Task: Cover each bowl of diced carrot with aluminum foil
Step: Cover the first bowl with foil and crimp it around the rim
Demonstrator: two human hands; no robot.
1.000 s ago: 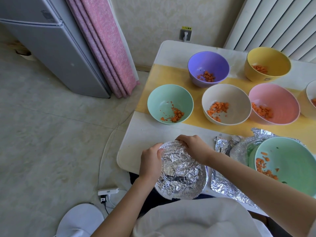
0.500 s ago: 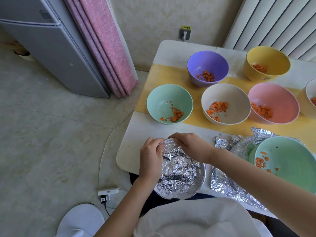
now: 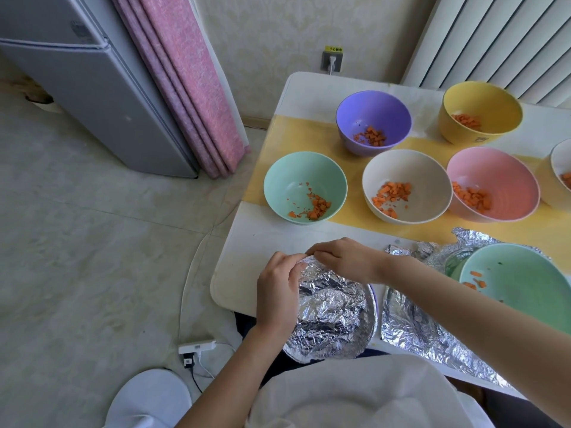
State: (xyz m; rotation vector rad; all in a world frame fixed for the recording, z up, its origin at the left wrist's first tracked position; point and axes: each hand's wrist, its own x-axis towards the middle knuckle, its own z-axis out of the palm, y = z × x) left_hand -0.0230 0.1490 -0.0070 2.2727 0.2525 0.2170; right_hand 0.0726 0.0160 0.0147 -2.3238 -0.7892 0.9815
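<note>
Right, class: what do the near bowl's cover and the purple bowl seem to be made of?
Cover: thin metal foil, shiny and silvery, creased all over. Purple bowl: likely plastic or melamine with a matte finish, going by its smooth, even colour and dull sheen.

Well beyond the left hand [image 3: 278, 291] and right hand [image 3: 343, 259], a yellow label [image 3: 334, 49] above the wall socket [image 3: 331, 61] bears dark Chinese characters, seemingly 小心触电. The fridge badge [image 3: 81, 27] and the small mark low on the yellow bowl [image 3: 480, 112] are too small to read.

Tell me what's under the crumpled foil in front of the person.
A bowl: only its rim shows at the right edge of the foil. Its contents are covered, so unseen.
</note>
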